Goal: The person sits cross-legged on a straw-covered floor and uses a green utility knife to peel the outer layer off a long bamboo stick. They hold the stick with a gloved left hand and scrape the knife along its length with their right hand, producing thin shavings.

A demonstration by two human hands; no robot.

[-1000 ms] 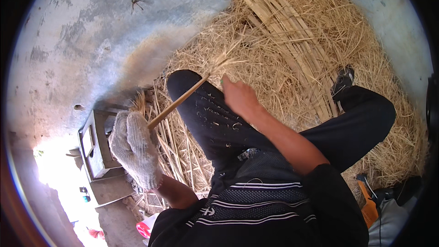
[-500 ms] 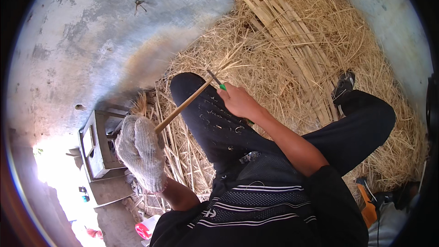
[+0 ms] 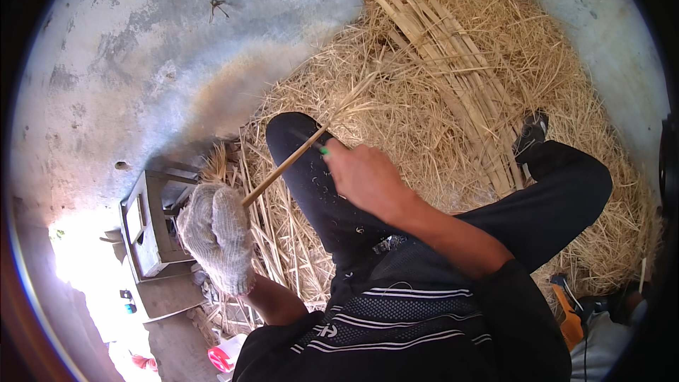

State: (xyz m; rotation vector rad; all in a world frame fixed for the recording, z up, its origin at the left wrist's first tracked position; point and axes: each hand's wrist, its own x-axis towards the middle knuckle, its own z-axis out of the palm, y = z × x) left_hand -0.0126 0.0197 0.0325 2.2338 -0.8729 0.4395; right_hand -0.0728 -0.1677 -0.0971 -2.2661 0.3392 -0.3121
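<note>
My left hand, in a thick grey knitted glove, is closed around the lower end of a thin bamboo stick. The stick slants up and right across my raised left knee, and its far end frays into loose strands. Bare and blurred by motion, my right hand grips a small knife with a green handle. Its dark blade is smeared and lies close to the stick above the knee; whether it touches cannot be made out. Most of the handle is hidden in my fist. Pale shavings dot my dark trousers.
Flat bamboo strips lie on a wide heap of straw-like shavings. A worn plastered wall rises on the left. Below it stand a wooden stool-like frame and a container with a red lid. An orange tool lies lower right.
My right hand has shifted slightly left and down along the stick with the knife, closer to the left glove. The left hand and stick have barely moved.
</note>
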